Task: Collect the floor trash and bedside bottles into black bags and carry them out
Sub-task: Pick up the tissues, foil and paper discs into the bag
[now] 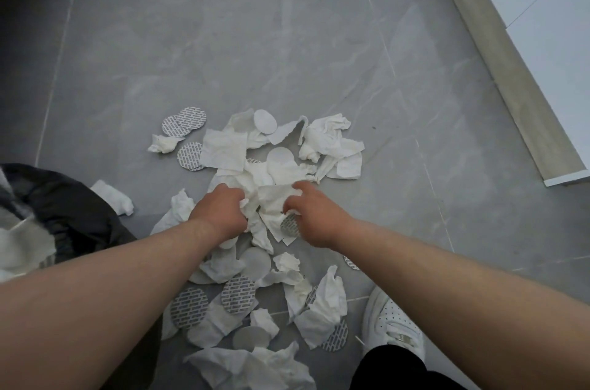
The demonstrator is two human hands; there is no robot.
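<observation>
Two hands meet in the middle of the litter. The left hand [220, 211] has its fingers curled down into the crumpled white paper tissues [223, 150] and grips a wad; the right hand [314, 217] curls its thumb and fingers round the neighbouring fold, with one of the round grey-printed seal discs [238, 294] just under its palm. The tissues look soft, nearly weightless and easily torn, so a bunching grab from above, taking many at once, should serve better than picking single sheets. The discs look thin, flat and fairly stiff; lying flush on the grey tiled floor [255, 38] they may slip out of a handful, and an edge lifted with a fingertip is the likely hold. From the hands the heap spreads to twelve o'clock and back to six. The open black plastic bag [70, 207], already holding some paper, lies at nine o'clock, a white perforated shoe [392, 322] at five. No bottles are in view
</observation>
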